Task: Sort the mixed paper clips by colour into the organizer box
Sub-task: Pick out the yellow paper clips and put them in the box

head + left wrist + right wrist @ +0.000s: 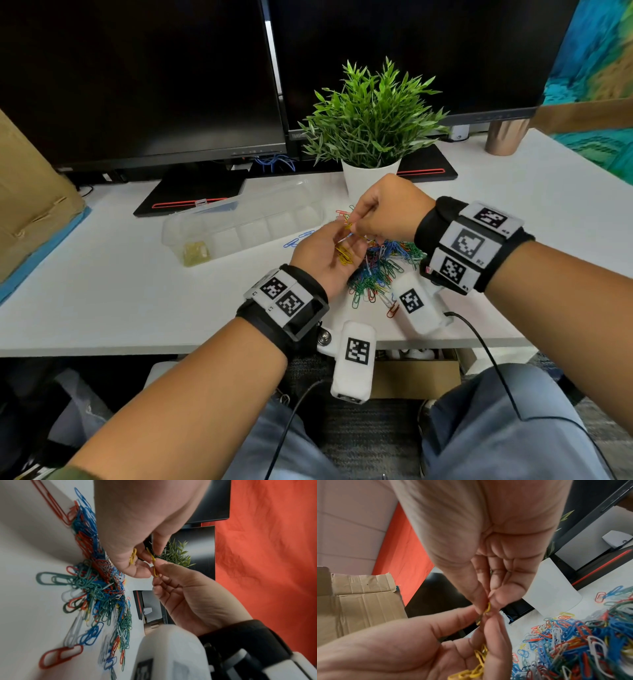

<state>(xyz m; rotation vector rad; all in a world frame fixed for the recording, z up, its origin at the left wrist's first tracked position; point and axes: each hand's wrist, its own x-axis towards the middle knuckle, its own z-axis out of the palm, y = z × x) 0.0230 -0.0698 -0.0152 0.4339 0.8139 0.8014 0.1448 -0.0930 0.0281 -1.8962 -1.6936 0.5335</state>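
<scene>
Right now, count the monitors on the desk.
2: the left monitor stands behind the organizer box, the right monitor behind the plant. More could be out of view.

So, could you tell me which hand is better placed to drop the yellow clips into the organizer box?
Left, probably: the left hand cups the yellow clips and is nearer the organizer box.

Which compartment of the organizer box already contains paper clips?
Only the nearest end compartment of the organizer box: it holds yellow clips, while the others look empty.
</scene>
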